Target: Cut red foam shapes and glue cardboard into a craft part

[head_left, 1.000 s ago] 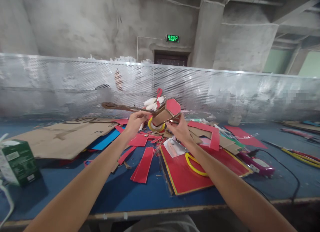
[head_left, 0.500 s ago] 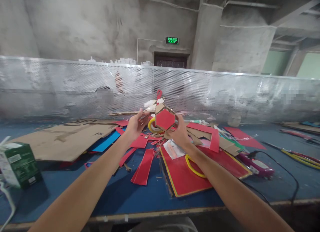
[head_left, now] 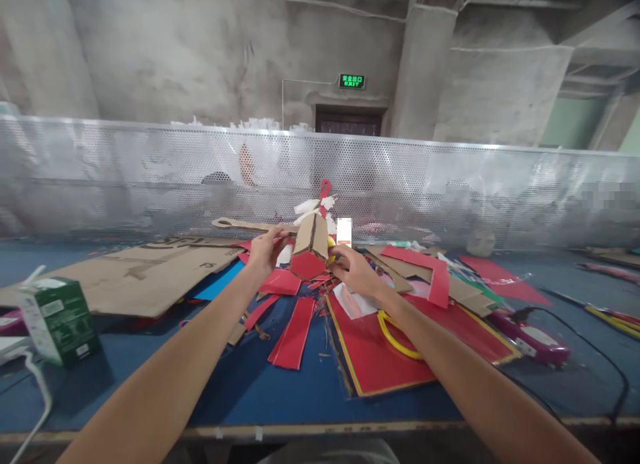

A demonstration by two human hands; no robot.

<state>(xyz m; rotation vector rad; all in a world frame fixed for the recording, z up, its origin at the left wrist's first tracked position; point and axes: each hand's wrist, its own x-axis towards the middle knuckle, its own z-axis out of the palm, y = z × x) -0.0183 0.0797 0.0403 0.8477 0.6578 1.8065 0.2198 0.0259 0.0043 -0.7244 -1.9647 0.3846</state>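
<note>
A six-sided cardboard block [head_left: 311, 236] with a red hexagonal end [head_left: 308, 267] is held up between my hands. From its left side a flat cardboard strip [head_left: 245, 224] with a loop-like end reaches left; where the two meet is partly hidden. My left hand [head_left: 267, 254] is closed, fingertips pinching near the strip and the block's left side. Bent fingers of my right hand [head_left: 356, 269] are at the block's right edge, in front of a yellow tape roll [head_left: 331, 245]; their exact contact is hard to see. Red paper pieces [head_left: 295, 331] lie below.
A large cardboard sheet [head_left: 145, 277] and a green box [head_left: 60, 324] are on the left. At right lie a red board [head_left: 380, 364], a yellow ring [head_left: 395, 341], a purple device [head_left: 537, 341] with a cable, and pliers [head_left: 610, 321]. Behind stands a perforated metal panel [head_left: 400, 184].
The block has tipped so its red end faces lower and its cardboard top sides show. Both hands have turned with it. A lit phone-like screen now shows behind, and the view has shifted slightly left.
</note>
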